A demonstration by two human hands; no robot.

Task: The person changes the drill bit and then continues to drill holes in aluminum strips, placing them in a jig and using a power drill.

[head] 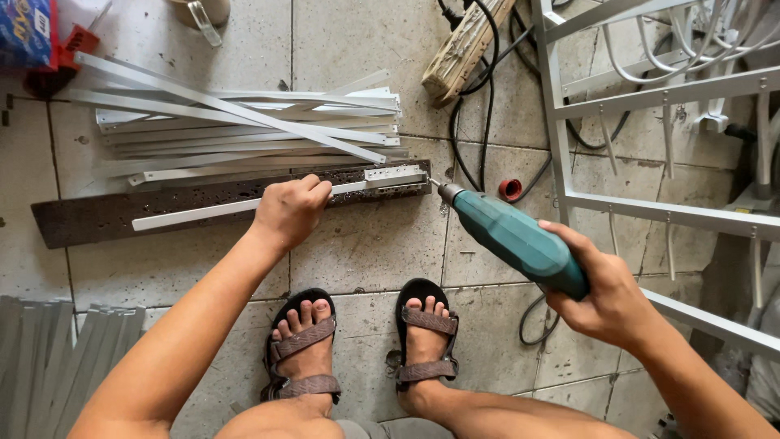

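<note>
Here the left hand is clenched down on a white metal strip, pinning it to a dark, pitted wooden board that lies on the tiled floor. Its fingertips curl under and are hidden, and the hand itself covers the middle of the strip. The right hand grasps a teal power drill; the palm hides the handle and trigger, and the drill bit is too small and thin to make out clearly, though it sits just at the strip's right end, by the board's edge.

Beyond the board lies a loose pile of white strips, its left ends crossing out towards a blue and red object cut off at the top left corner. A grey ribbed stack is cut off at the bottom left. On the right a white metal frame runs out of view, with black cables and a block of wood near it, and a small red cap just beside the drill's nose.

Bare tiles lie between the board and the two sandalled feet; the frame crowds the right hand closely.
</note>
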